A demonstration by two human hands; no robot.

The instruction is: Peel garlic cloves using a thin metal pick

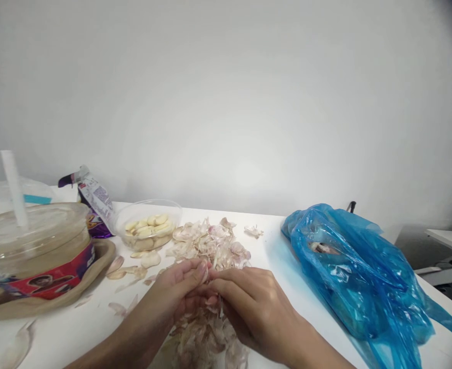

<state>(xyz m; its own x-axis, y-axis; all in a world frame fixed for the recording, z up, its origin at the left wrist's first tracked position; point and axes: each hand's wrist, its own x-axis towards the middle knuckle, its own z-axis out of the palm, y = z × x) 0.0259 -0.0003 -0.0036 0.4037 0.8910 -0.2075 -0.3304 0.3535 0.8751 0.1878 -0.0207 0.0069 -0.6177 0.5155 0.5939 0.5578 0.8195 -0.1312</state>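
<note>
My left hand (177,289) and my right hand (254,307) meet at the middle of the table, fingertips pinched together. Between them is a small garlic clove, mostly hidden by the fingers, with both hands closed on it. Papery garlic skins (206,341) lie heaped under my hands, and a second pile of skins (206,241) spreads just beyond them. To the left, a clear plastic bowl (174,210) holds several peeled garlic cloves (149,228). A few loose cloves (151,259) rest on the table in front of the bowl.
At the left, a large lidded drink cup (52,271) with a white straw (15,189) sits in a brown cardboard holder (37,310). A purple snack packet (97,205) stands behind it. On the right lies a crumpled blue plastic bag (349,277). A white wall (241,102) rises behind the table.
</note>
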